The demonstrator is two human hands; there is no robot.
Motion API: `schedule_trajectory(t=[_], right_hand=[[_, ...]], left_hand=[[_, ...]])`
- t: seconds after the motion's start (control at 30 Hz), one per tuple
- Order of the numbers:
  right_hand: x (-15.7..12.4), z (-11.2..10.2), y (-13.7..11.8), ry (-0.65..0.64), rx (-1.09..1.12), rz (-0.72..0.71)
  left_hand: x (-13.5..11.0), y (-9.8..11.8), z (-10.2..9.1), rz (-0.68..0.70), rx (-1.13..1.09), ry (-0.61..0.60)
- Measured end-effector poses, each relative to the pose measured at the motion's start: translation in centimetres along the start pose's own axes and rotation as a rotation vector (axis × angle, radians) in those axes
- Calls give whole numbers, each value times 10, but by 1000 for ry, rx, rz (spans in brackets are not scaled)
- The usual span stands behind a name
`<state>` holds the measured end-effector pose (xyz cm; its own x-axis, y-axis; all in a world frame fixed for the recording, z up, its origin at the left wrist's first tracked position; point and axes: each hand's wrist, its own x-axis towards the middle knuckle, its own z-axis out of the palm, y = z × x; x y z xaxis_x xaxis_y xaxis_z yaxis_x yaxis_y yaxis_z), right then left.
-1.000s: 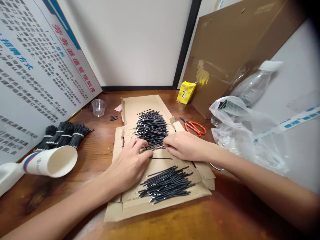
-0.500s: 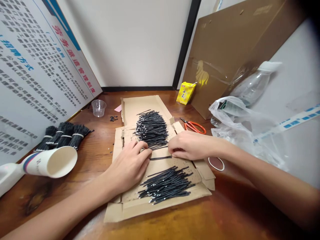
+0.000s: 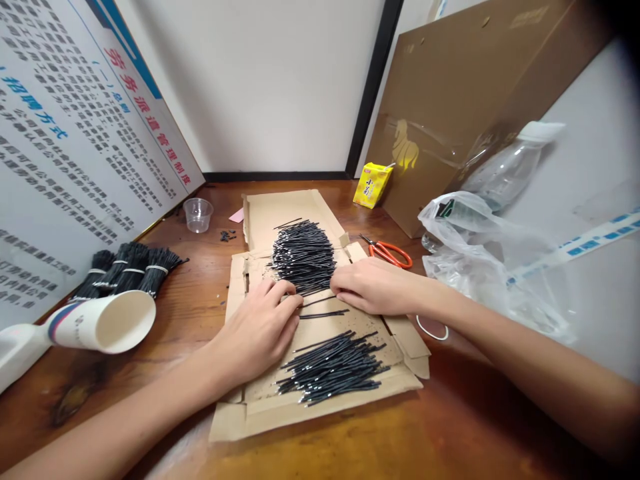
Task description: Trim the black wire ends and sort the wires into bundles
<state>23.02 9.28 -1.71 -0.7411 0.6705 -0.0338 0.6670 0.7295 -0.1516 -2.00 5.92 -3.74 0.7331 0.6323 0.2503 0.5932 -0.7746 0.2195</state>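
Note:
A flattened cardboard sheet (image 3: 260,213) lies on the wooden table and carries two heaps of short black wires. The far heap (image 3: 303,255) sits just beyond my hands, the near heap (image 3: 333,368) just before them. My left hand (image 3: 260,330) rests on the cardboard with its fingers curled at the far heap's front left edge. My right hand (image 3: 373,285) lies palm down, fingertips pressed on wires at that heap's front right edge. Two loose wires (image 3: 323,312) lie between my hands.
Orange scissors (image 3: 389,253), a yellow carton (image 3: 371,185), a brown board (image 3: 450,100) and a plastic bag (image 3: 480,260) with a bottle (image 3: 505,170) fill the right. Tied wire bundles (image 3: 127,270), a paper cup (image 3: 107,322) and a clear cup (image 3: 198,215) are left. A white rubber band (image 3: 434,328) lies under my right wrist.
My right hand pulled a wire back from the far heap, left it lying between the hands, and has returned to the heap's front edge. My left hand has barely moved.

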Motion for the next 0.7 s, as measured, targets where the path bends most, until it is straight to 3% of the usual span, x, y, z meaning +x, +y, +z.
schedule_trajectory(t=[0.23, 0.4, 0.7], right_hand=[[-2, -5, 1, -69, 198, -121], [1, 4, 6, 114, 143, 1], [6, 13, -2, 103, 119, 121]], left_hand=[[0, 1, -1, -10, -2, -12], [0, 1, -2, -14, 0, -7], [-1, 2, -1, -26, 18, -34]])
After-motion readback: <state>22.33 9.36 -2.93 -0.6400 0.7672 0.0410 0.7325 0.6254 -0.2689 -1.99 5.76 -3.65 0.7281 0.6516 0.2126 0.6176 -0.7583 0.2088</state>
